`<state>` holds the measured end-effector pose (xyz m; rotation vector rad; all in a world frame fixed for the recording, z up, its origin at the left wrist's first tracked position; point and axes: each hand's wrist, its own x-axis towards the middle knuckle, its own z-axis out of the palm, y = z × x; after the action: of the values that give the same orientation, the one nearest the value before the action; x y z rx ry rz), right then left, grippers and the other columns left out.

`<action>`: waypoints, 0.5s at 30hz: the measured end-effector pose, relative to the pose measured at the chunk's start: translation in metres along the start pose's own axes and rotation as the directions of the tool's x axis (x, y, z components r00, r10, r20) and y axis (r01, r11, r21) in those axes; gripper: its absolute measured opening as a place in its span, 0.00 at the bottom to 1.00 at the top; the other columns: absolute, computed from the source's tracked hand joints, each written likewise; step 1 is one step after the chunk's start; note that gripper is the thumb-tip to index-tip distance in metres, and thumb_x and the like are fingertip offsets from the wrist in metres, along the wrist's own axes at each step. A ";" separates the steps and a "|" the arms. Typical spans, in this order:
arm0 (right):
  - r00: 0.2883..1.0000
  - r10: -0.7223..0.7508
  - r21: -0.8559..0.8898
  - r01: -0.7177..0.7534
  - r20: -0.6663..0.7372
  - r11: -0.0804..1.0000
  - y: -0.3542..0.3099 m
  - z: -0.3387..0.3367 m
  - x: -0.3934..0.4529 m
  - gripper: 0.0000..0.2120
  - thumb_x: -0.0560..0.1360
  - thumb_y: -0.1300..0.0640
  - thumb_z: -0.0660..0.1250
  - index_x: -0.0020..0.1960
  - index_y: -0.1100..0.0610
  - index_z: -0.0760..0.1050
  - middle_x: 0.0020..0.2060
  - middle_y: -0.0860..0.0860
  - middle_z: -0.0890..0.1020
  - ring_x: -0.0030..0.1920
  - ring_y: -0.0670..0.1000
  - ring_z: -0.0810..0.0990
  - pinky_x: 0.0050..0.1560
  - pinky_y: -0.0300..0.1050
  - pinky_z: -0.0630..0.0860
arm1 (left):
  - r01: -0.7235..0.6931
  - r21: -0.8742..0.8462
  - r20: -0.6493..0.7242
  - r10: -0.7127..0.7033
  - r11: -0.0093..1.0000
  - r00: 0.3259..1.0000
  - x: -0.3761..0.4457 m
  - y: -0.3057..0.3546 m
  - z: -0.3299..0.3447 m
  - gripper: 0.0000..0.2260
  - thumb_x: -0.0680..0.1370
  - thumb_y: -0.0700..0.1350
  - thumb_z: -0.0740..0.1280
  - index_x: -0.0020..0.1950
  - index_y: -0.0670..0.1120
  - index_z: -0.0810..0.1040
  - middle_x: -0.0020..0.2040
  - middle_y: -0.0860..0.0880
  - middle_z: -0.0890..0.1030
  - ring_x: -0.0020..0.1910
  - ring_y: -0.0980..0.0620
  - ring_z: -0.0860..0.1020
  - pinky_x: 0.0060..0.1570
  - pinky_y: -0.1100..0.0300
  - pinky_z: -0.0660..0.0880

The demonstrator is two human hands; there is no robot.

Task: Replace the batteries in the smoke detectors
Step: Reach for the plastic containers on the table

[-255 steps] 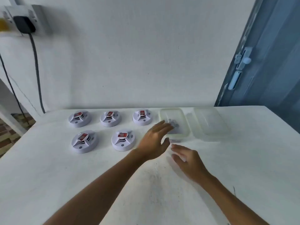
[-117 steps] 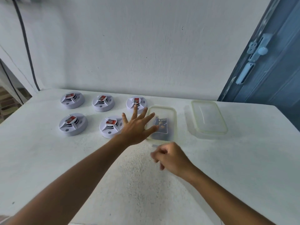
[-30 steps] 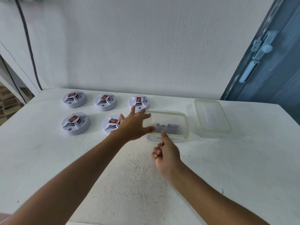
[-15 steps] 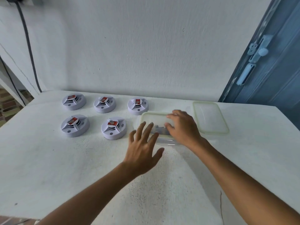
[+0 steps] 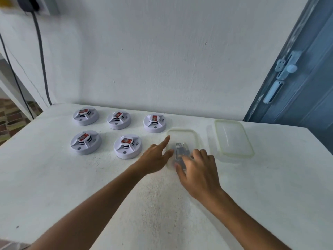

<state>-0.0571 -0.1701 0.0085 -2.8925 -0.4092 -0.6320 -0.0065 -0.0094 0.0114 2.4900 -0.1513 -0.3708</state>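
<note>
clear rectangular plastic container [image 5: 195, 137] steadied by spread left hand [image 5: 156, 156] | silvery batteries [image 5: 181, 151] lie just beyond right hand [image 5: 197, 167], nearer | fingers loosely extended, nothing gripped

We face a white plastered wall [image 5: 162, 51] above a white table [image 5: 54, 177] with a rough, speckled top. A blue door [image 5: 302, 83] with a pale latch [image 5: 286, 65] stands at our right. At upper left a socket [image 5: 45, 4] feeds a dark cable [image 5: 42, 60] running down the wall, and patterned floor tiles [image 5: 10, 116] show beyond the table's left edge.
</note>
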 end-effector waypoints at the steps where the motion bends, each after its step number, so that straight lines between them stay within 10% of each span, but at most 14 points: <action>1: 1.000 0.004 0.064 -0.003 -0.022 0.998 0.003 -0.001 0.000 0.18 0.74 0.44 0.59 0.43 0.55 0.82 0.35 0.50 0.80 0.36 0.51 0.77 0.36 0.42 0.65 | 0.009 -0.039 0.037 -0.007 0.999 0.999 0.005 0.003 -0.004 0.27 0.83 0.54 0.55 0.79 0.55 0.48 0.73 0.39 0.67 0.59 0.42 0.76 0.51 0.53 0.75; 4: 0.990 0.138 0.252 -0.133 -0.004 0.959 0.017 -0.003 0.001 0.17 0.75 0.49 0.59 0.52 0.57 0.81 0.47 0.53 0.82 0.47 0.56 0.79 0.42 0.45 0.73 | 0.038 -0.089 0.049 -0.034 0.995 0.998 0.014 0.008 -0.014 0.28 0.81 0.51 0.62 0.79 0.55 0.53 0.72 0.40 0.68 0.39 0.49 0.79 0.30 0.62 0.78; 8: 0.867 0.381 0.385 -0.487 0.322 0.784 0.029 -0.003 0.000 0.25 0.78 0.53 0.64 0.73 0.55 0.64 0.71 0.53 0.67 0.69 0.55 0.68 0.62 0.49 0.72 | 0.034 -0.116 -0.014 -0.036 0.993 0.999 0.012 0.010 -0.015 0.28 0.79 0.51 0.66 0.78 0.53 0.60 0.55 0.43 0.79 0.35 0.48 0.79 0.32 0.64 0.76; 15: 0.683 0.586 0.763 -0.625 0.435 0.163 0.036 -0.019 0.016 0.23 0.72 0.63 0.72 0.64 0.52 0.70 0.51 0.53 0.78 0.42 0.47 0.77 0.38 0.37 0.72 | -0.039 -0.108 -0.155 0.022 0.993 0.988 0.000 0.024 -0.031 0.24 0.78 0.50 0.68 0.73 0.50 0.69 0.58 0.42 0.79 0.48 0.51 0.74 0.50 0.60 0.69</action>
<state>-0.0400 -0.2044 0.0289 -1.7272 0.3897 -0.0972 0.0021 -0.0115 0.0492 2.3927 -0.1032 -0.1683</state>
